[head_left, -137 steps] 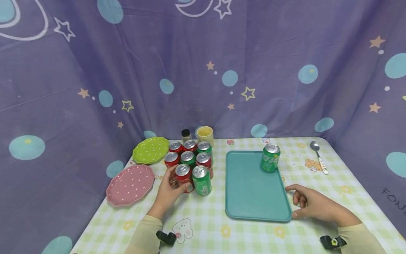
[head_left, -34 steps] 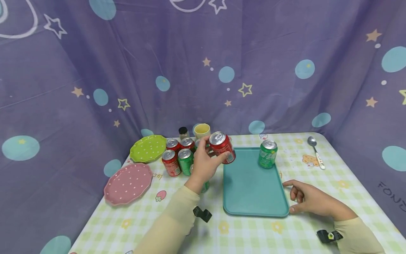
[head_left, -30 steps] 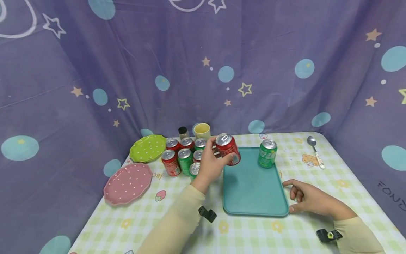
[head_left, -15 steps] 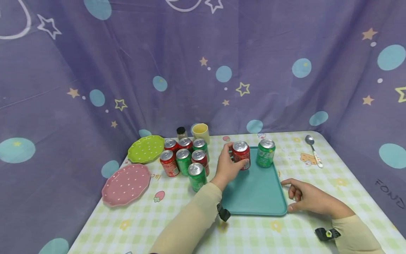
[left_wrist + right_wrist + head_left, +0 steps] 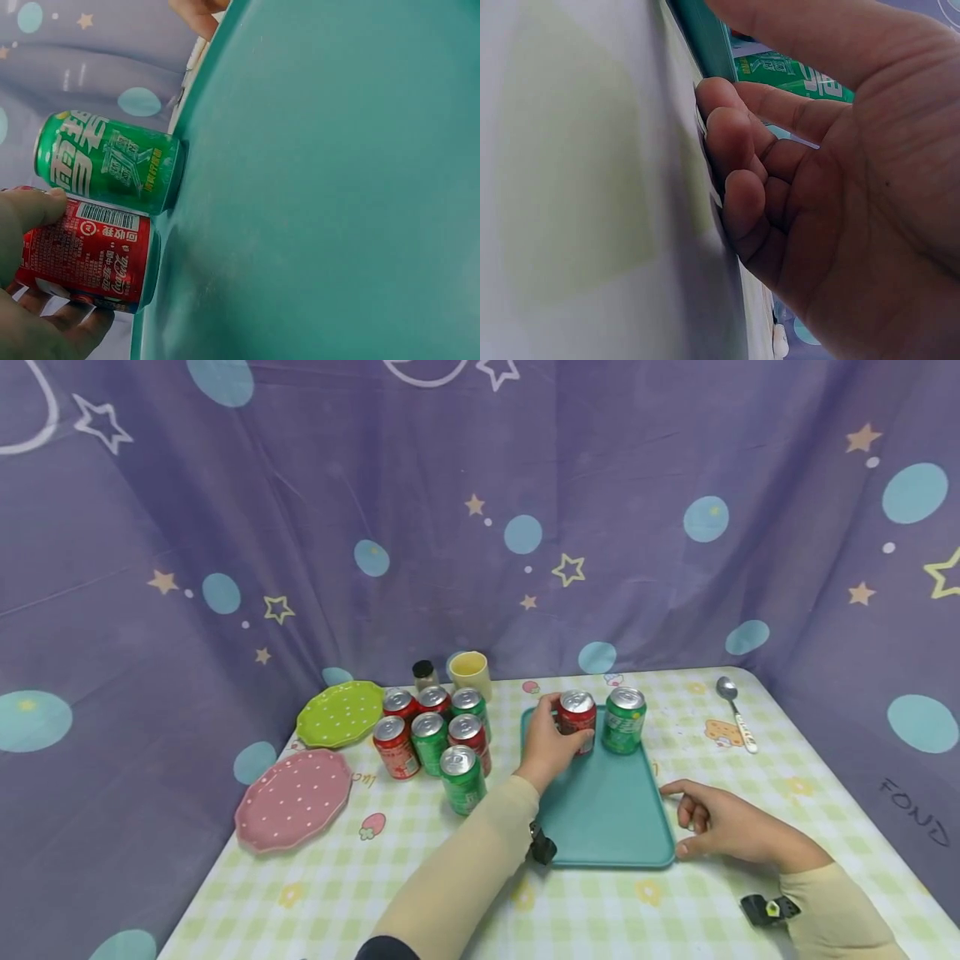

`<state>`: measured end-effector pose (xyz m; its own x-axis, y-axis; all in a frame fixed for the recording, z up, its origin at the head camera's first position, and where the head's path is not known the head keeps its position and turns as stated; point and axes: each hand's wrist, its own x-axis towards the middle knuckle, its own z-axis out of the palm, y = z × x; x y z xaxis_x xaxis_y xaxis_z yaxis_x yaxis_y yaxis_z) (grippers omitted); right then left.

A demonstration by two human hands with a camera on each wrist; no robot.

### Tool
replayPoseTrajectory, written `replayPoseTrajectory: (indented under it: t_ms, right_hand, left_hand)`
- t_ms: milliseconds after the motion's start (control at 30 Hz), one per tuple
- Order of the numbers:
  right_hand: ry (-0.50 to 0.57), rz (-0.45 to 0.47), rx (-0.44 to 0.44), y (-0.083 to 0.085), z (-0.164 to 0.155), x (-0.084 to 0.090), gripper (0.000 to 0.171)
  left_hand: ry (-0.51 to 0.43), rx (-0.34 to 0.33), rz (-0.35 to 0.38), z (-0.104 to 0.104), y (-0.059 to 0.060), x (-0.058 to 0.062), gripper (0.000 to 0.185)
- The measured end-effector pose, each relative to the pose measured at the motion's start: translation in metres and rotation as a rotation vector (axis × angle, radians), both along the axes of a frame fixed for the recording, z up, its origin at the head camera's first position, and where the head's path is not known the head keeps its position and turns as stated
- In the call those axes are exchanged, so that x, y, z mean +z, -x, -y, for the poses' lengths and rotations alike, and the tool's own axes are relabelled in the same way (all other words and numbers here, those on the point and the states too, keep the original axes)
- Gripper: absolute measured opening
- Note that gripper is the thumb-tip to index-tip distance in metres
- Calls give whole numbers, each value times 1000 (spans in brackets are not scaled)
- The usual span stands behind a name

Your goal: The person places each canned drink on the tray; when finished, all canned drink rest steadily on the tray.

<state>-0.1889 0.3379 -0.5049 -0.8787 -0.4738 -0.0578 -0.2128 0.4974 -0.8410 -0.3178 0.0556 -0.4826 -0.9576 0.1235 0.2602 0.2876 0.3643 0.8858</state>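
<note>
Gripping partly hidden red can

A purple star-printed curtain hangs behind a green-and-white checked tablecloth.

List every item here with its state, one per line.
Red can: upright, held in the left grip
Green can: upright on the tray
Seven clustered cans: upright
Jar: upright, capped
Yellow cup: upright
Spoon: lying down
Green plate: face up
Pink plate: face up
</note>
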Motion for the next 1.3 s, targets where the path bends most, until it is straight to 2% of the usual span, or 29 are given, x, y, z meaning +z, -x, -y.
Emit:
replayPoseTrajectory:
  t_ms: [200,467,700,1067,1300]
  right_hand:
    - [7,-3,5,1,1,0,87]
    - [7,4,6,1,2,0,87]
    - [11,10,11,3,1,0,87]
    - [12,13,5,3,-2,-4,86]
    - [8,9,0,2,-3,-5,86]
  left_hand:
    - [14,14,-10,-4,3,-1,73]
    - [-2,8,21,-7,6,-3,73]
    - [10,21,5,-11,9,-6,71]
    - [15,16,3,-14,8,-5,69]
    - [51,10,6,-16,10,-7,70]
